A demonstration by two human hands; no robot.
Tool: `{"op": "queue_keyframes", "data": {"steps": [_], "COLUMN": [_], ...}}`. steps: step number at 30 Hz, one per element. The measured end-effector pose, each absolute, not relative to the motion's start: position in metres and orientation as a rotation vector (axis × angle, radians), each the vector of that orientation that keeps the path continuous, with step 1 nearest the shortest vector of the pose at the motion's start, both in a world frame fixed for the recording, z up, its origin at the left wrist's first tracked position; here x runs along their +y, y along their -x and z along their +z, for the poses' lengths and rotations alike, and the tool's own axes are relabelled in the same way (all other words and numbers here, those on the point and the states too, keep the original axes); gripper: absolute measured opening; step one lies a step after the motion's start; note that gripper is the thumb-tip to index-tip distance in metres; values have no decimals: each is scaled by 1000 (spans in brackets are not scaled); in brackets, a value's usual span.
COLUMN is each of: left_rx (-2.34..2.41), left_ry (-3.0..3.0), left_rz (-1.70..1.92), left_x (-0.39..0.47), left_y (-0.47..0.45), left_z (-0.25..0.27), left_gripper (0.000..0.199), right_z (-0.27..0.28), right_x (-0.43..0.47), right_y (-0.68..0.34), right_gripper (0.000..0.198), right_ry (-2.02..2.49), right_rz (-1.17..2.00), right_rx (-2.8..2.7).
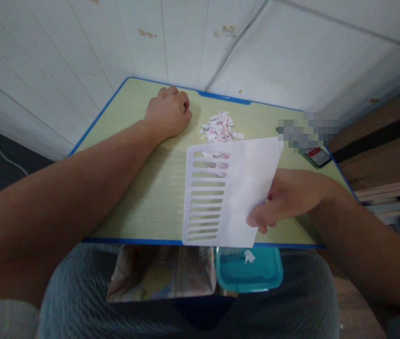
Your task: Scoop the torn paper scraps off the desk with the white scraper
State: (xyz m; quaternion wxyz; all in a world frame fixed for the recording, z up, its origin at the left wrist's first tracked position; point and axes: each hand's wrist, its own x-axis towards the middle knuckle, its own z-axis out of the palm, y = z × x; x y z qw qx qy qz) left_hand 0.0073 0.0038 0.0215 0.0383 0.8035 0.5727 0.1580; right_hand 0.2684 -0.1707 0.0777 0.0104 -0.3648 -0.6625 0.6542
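My right hand (pixel 281 202) grips a white slotted plastic panel (pixel 245 183) by its right side, thumb on the near face. It is held tilted above the table, with a column of long slots along its left side. Beyond its top edge lies a pile of torn paper bits (pixel 221 126), white with pink marks. Some of them show through the upper slots. My left hand (pixel 169 112) rests on the table left of the pile in a loose fist, fingers curled under, with nothing visible in it.
The small wood-toned table (pixel 132 202) has a blue rim and stands against white wall panels. A phone (pixel 316 156) lies at its right edge, partly blurred out. Below the near edge are a teal plastic container (pixel 256 278) with a paper scrap and a patterned bag (pixel 164 278).
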Motion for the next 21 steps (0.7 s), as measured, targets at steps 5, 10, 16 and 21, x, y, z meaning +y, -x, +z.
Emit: {"op": "queue_keyframes", "data": {"steps": [5, 10, 16, 21], "left_rx": [1757, 1779, 1766, 1772], "left_ry": [-2449, -2493, -2491, -2465], "left_rz": [435, 477, 575, 587], "left_x": [-2, 0, 13, 13], "left_y": [-9, -9, -8, -9], "left_z": [28, 23, 10, 10], "left_gripper": [38, 31, 31, 34], "right_z": [74, 60, 49, 46], "right_x": [-167, -162, -164, -165], "right_y": [-264, -263, -264, -258], "right_gripper": [13, 30, 40, 32], "right_ry": [1133, 1294, 1430, 1421], "right_rz": [1798, 939, 715, 723], "right_rx": [-1914, -1677, -1810, -1916]}}
